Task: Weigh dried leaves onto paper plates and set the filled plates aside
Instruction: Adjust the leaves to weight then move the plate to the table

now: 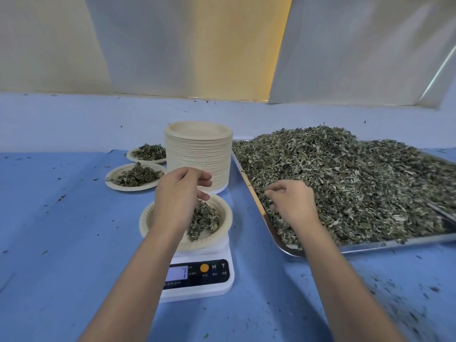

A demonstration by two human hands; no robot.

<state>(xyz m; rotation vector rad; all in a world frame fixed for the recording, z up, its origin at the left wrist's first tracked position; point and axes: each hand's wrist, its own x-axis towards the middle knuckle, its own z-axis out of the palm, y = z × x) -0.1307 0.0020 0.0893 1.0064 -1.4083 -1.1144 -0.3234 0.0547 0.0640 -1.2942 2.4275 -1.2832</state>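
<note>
Left hand (181, 193): hovers over the plate on the scale, palm down. The fingers are loosely bent and apart from the thumb, with nothing between them.

Right hand (292, 202): knuckles up on the near left part of the heap of dried grey-green leaves (345, 181). The fingers curl down into it and close on a clump.

Round cream paper plate (144, 220): sits on a white digital kitchen scale (197, 290) at centre. It carries a small mound of dried leaves (204, 219) on its right half, partly under the left hand. The scale's display is lit, but its figure is too blurred to read.

The heap fills a shallow steel tray (394, 245) right of the scale and rises well above the rim.

Tall stack of cream paper plates (197, 154): behind the scale, just beside the tray's far left corner.

Two filled paper plates lie left of the stack, the nearer (138, 188) and the farther (130, 156). Each holds a low pile of leaves.

Surface: blue cloth (61, 218) over the table, flecked with leaf crumbs, thickest at the near right.

Behind: white hanging sheets (172, 45) with a strip of yellow wall (246, 45) between them.
</note>
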